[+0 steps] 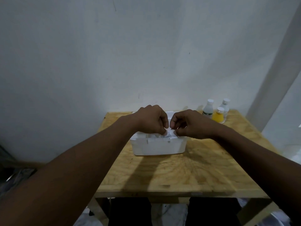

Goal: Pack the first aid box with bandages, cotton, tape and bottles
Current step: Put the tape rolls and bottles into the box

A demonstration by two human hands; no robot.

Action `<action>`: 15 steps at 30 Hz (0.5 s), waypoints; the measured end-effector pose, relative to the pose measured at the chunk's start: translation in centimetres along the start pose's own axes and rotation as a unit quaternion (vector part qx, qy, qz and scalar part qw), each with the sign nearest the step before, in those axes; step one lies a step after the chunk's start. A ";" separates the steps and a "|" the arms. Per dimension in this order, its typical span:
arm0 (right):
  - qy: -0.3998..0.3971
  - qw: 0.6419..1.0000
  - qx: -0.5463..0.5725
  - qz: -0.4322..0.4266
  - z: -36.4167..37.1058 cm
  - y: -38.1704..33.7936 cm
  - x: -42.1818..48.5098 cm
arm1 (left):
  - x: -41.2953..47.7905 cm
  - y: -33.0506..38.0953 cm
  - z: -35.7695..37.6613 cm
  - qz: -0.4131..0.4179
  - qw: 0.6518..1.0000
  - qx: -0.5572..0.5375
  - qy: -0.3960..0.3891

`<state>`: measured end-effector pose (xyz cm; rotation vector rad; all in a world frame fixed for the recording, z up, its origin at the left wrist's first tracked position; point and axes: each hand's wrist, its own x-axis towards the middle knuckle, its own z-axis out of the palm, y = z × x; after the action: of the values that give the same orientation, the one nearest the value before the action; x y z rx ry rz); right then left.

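A white first aid box stands open on the wooden table, near its far edge. Both my hands hover over the box's middle. My left hand and my right hand each pinch a small white item at the box's top; I cannot tell what it is. Their fingertips almost touch. Three bottles stand at the table's back right corner: a white-capped one with a green label, a clear one and a yellow one. The box's contents are mostly hidden by my hands.
A pale wall rises right behind the table. The table's front edge is near my legs, and dark clutter lies on the floor at the left. Bare wood stretches between the box and the front edge.
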<state>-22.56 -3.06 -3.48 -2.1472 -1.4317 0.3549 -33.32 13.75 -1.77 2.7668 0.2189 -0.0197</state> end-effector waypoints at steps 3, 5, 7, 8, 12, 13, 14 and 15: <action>0.014 1.000 0.003 0.000 0.2 -0.1 0.0 | 0.2 0.0 -0.2 -0.001 1.000 0.007 -0.007; 0.017 1.000 0.006 0.001 0.3 0.0 -0.1 | 0.3 0.0 -0.2 -0.001 1.000 0.002 -0.004; 0.018 1.000 0.005 -0.001 0.5 0.1 -0.1 | 0.3 -0.1 -0.1 0.000 1.000 -0.002 -0.002; 0.018 1.000 0.006 0.000 0.5 0.2 -0.1 | 0.3 -0.1 -0.1 -0.002 1.000 -0.004 -0.002; 0.009 1.000 0.008 0.010 0.5 0.4 0.1 | 0.3 0.0 -0.1 -0.012 1.000 -0.006 -0.002; 0.007 1.000 0.008 0.011 0.5 0.4 0.1 | 0.3 0.0 -0.1 -0.016 1.000 0.001 -0.001; 0.006 1.000 0.008 0.011 0.6 0.4 0.2 | 0.3 0.1 -0.1 -0.020 1.000 0.013 -0.001; 0.006 1.000 0.006 0.012 0.6 0.4 0.3 | 0.4 0.1 -0.1 -0.024 0.999 0.025 -0.005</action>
<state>-22.39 -2.81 -4.17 -2.1551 -1.3960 0.3583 -32.91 13.72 -1.68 2.8105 0.2868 -0.0526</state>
